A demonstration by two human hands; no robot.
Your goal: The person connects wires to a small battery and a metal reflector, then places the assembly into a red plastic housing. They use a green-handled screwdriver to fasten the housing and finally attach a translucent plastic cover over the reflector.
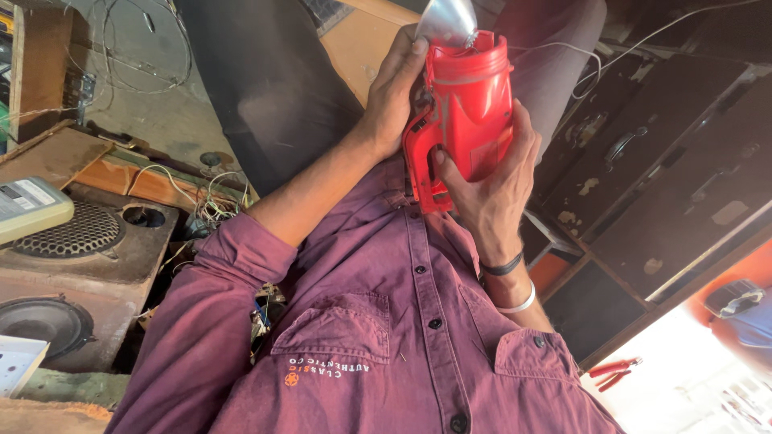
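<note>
resting against the chest of a maroon button shirt, a red plastic torch body with a moulded handle is held by both hands. the left hand reaches in from the left of the frame, its fingers curled against the torch's upper left edge and its thumb up at the open rim, where a silvery reflector pokes out. the right hand cups the body from below and to the right, with fingers wrapped along the right side and the thumb pushed through the handle loop; its wrist wears a black band and a silver bangle. a thin white wire runs off from the torch toward the upper right. crowding the left edge are an old speaker box, loose tangled wires and a grey meter. dark drawers close off the right side, and red pliers lie at the lower right. open room is tight, mostly just above the lap.
</note>
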